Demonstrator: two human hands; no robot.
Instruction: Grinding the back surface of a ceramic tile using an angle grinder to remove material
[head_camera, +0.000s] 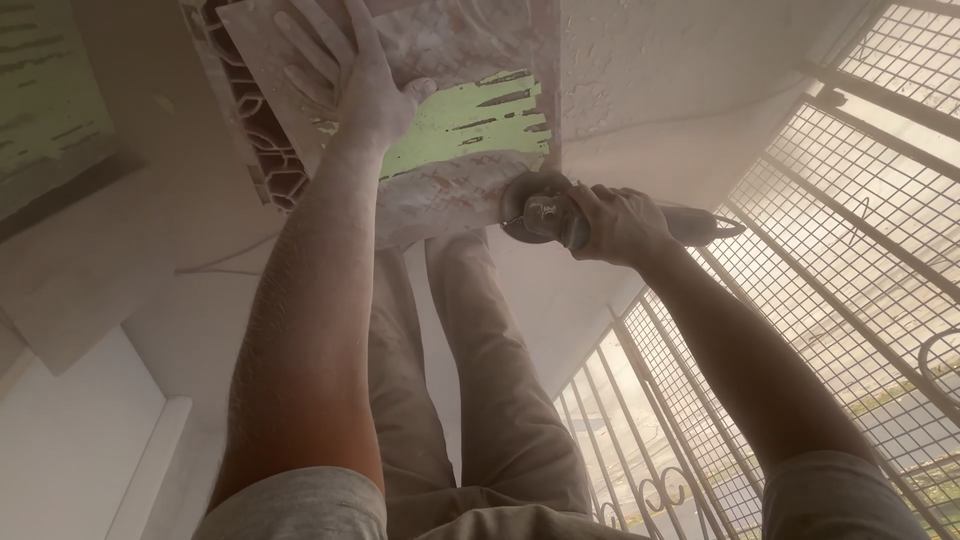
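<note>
My left hand (362, 82) lies flat, fingers spread, on a dusty tile (470, 125) with a green patch, which rests on a hollow clay brick (262, 150) on the floor. My right hand (615, 222) grips an angle grinder (545, 210), its disc at the tile's near edge. Dust hangs in the air around the disc. My two legs in beige trousers (480, 380) stand below the tile.
A metal grille with mesh panels (800, 300) runs along the right side. Another green-coated tile (45, 110) lies at the upper left. A white board or ledge (90, 440) sits at the lower left. The floor (650, 60) is rough and white with dust.
</note>
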